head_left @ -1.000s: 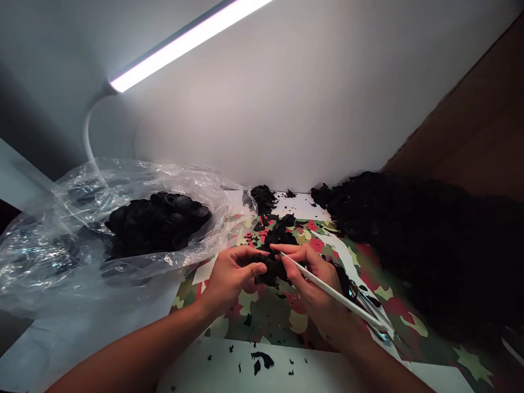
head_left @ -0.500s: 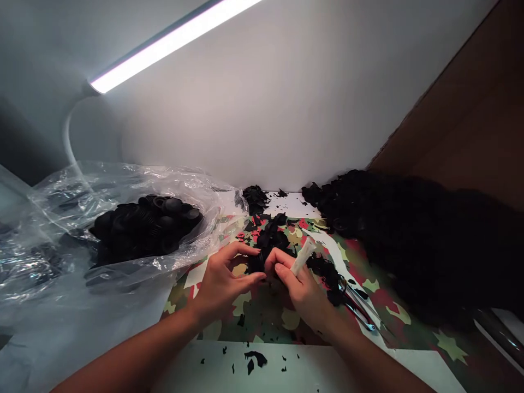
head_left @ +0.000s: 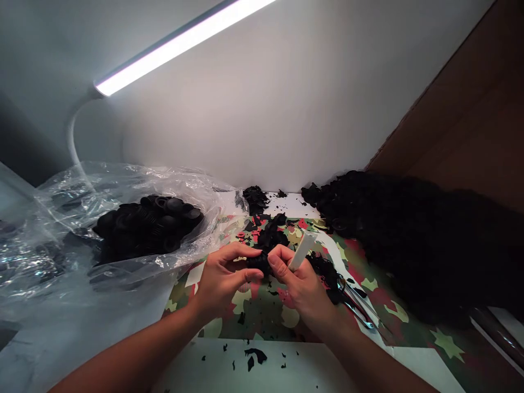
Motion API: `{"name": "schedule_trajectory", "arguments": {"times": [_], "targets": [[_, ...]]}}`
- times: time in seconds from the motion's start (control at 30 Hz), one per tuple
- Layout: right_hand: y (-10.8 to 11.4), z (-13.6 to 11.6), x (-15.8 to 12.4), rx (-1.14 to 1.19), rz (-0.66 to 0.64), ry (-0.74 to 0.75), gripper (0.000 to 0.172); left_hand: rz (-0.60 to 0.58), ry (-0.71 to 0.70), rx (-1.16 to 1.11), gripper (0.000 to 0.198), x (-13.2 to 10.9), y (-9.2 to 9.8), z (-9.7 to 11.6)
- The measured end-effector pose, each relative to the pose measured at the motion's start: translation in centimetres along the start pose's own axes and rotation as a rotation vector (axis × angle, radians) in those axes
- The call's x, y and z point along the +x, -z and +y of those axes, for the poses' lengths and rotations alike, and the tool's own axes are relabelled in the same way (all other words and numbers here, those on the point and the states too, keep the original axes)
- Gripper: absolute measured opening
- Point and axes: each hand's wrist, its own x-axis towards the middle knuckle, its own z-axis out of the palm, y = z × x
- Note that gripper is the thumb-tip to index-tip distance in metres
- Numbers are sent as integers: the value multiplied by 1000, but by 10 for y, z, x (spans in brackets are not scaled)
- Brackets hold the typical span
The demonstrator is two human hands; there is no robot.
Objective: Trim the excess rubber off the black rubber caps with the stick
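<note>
Between the thumb and fingers of my left hand [head_left: 227,275] is a small black ribbed round part [head_left: 257,263], rubber-like in look. My right hand [head_left: 298,278] is closed around a tool with a pale, flat handle [head_left: 303,251]. Its handle points up and away, and its working end is hidden by my fingers at the black part. Just beyond my hands lies a heap of black scraps [head_left: 272,234] on a camouflage-patterned sheet [head_left: 290,316]. Pliers or cutters with shiny metal and red parts [head_left: 356,308] rest right of my right hand.
An open clear plastic bag [head_left: 204,224] at left holds a pile of round black parts [head_left: 153,226]. A large black heap [head_left: 409,240] covers the right side, beside a brown cardboard panel [head_left: 462,125]. A lit lamp bar [head_left: 184,49] hangs overhead. Black bits [head_left: 257,356] lie in front.
My right hand has turned slightly, its thumb now higher against the black part, and the pale handle has tilted. My left hand keeps its hold. The view has shifted slightly.
</note>
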Motion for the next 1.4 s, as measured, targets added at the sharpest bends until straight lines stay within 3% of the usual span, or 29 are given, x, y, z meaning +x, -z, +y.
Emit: {"name": "schedule_trajectory", "arguments": {"times": [0.33, 0.5, 0.57, 0.63, 0.73, 0.83, 1.07, 1.4], "targets": [[0, 3, 0, 144, -26, -34, 40, 27, -59, 51, 11, 2, 3, 2], [17, 4, 9, 102, 267, 182, 53, 37, -16, 73, 9, 7, 9, -1], [22, 1, 10, 98, 304, 227, 60, 16, -16, 82, 8, 7, 10, -1], [25, -1, 8, 72, 267, 234, 56, -6, -24, 91, 7, 7, 10, 0], [23, -2, 3, 10, 154, 268, 24, -30, -36, 107, 7, 6, 9, 2], [18, -2, -3, -76, 84, 345, 10, -50, -48, 137, 7, 6, 8, 5], [20, -2, -5, -302, -39, 542, 12, -79, -91, 215, 5, 6, 10, 5], [19, -2, -5, -446, -47, 560, 14, -92, -95, 347, 3, 7, 9, 11]]}}
